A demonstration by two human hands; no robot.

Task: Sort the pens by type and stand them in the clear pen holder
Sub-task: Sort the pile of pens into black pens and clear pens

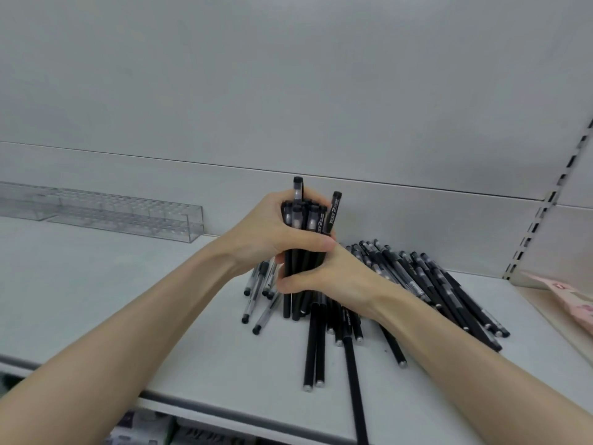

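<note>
Bundle of black pens (300, 263), upright, white lettering, gripped by 2 hands (272, 232) (333, 281)

Black pens (449, 293); see-through pens (256, 303); clear holder (128, 216); pale grey shelf (128, 300).

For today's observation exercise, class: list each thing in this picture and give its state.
Pen bundle: upright, gripped by both hands.
Left hand: gripping bundle's top.
Right hand: gripping bundle lower down.
Pen holder: no pens in it.
Loose black pens: lying in a heap.
Clear pens: lying flat.
</note>
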